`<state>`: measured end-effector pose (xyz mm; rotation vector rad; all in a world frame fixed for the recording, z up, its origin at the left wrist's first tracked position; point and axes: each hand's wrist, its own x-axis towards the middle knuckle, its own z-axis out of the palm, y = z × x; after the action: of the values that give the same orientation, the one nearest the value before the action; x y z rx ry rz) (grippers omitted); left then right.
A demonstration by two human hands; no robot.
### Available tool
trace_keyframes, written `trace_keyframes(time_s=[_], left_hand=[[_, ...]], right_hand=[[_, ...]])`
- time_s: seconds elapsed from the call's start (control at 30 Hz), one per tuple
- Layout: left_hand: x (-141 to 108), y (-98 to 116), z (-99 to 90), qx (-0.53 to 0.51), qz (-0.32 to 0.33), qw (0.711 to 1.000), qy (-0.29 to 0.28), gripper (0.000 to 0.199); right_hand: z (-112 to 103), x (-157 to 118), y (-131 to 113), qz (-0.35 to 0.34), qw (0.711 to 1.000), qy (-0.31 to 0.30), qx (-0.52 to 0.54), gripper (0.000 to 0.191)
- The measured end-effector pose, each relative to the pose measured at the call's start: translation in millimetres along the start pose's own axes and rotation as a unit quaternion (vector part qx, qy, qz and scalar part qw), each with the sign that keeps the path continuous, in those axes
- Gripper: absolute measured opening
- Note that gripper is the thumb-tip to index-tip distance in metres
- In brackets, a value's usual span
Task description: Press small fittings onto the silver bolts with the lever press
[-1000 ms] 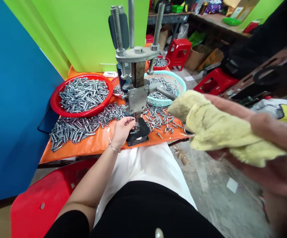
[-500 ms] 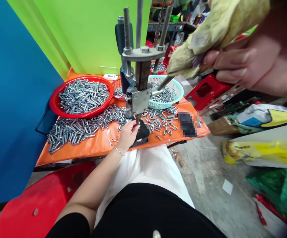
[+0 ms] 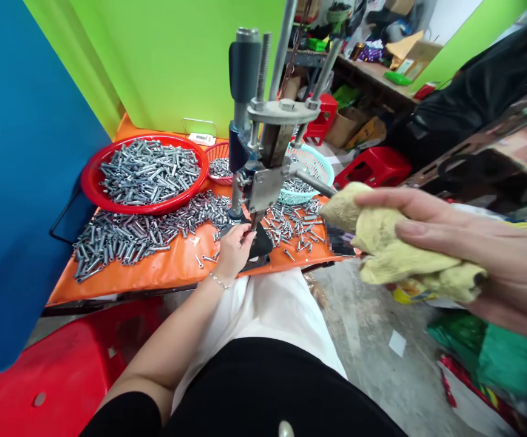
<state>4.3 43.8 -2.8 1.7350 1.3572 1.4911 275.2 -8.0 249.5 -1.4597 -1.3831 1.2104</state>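
Right above the fingertips of the left hand [image 3: 234, 252]: press [image 3: 266, 189]; whether they pinch anything, can't tell. Right hand [image 3: 482, 249] clasps yellow cloth [image 3: 384, 243] around lever [image 3: 314, 182], likely padding. Metal parts [image 3: 124, 243] heaped beside left fingers, presumably for reach.

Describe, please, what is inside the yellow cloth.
The press lever runs into the yellow cloth, which the right hand touches. The cloth covers the lever's end, so its shape and anything else inside cannot be seen.
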Motion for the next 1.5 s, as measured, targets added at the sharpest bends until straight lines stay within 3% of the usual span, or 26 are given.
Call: trace_keyframes(time_s=[0.1, 0.23, 0.3, 0.37, 0.47, 0.53, 0.63, 0.77, 0.9, 0.97, 1.07, 1.2, 1.37, 1.5], left_hand=[[0, 0, -2.4, 0.005, 0.005, 1.000, -0.008, 0.010], [-2, -5, -6.8, 0.002, -0.013, 1.000, -0.025, 0.031], [-4, -7, -7.6, -0.023, -0.042, 0.998, -0.042, 0.045], [-7, -8, -7.0, -0.050, -0.064, 0.996, -0.045, 0.051], [-10, -7, -5.1, -0.058, -0.066, 0.996, -0.027, 0.050], [-12, -5, -4.5, -0.042, -0.065, 0.997, -0.027, 0.046], [-10, -3, -5.7, -0.016, -0.068, 0.997, -0.031, 0.041], [-2, 1, -8.5, -0.005, -0.072, 0.996, -0.051, 0.031], [7, 6, -9.6, -0.015, -0.060, 0.996, -0.060, 0.007], [9, 8, -10.5, -0.042, -0.061, 0.996, -0.054, 0.014], [6, 9, -16.2, -0.113, -0.122, 0.985, -0.051, 0.023], [-2, 15, -31.9, -0.226, -0.243, 0.941, -0.064, 0.028], [-14, 31, -48.0, -0.268, -0.280, 0.920, -0.056, 0.031], [-18, 22, -75.6, -0.196, -0.269, 0.942, -0.037, 0.029]], right_hand=[[15, -1, -13, 0.147, 0.983, -0.109, 0.006, 0.060], [31, 6, -24, 0.256, 0.956, -0.124, -0.069, 0.045], [46, 11, 2, 0.192, 0.968, -0.081, -0.140, 0.039], [68, 22, 52, 0.040, 0.980, -0.019, -0.195, 0.039], [106, 53, 141, -0.187, 0.968, 0.120, -0.114, 0.046], [124, 74, 185, -0.215, 0.962, 0.141, -0.093, 0.050], [130, 86, 208, -0.248, 0.958, 0.118, -0.079, 0.048], [121, 70, 194, -0.240, 0.963, 0.105, -0.067, 0.042], [113, 40, 171, -0.117, 0.991, 0.066, 0.022, 0.045], [103, 22, 154, -0.059, 0.994, 0.036, 0.086, 0.053], [82, -2, 120, -0.015, 0.986, 0.015, 0.166, 0.069], [64, -17, 87, 0.014, 0.976, 0.006, 0.216, 0.079], [69, -9, 94, 0.032, 0.980, -0.007, 0.198, 0.070], [78, -2, 109, 0.058, 0.978, 0.000, 0.199, 0.060]])
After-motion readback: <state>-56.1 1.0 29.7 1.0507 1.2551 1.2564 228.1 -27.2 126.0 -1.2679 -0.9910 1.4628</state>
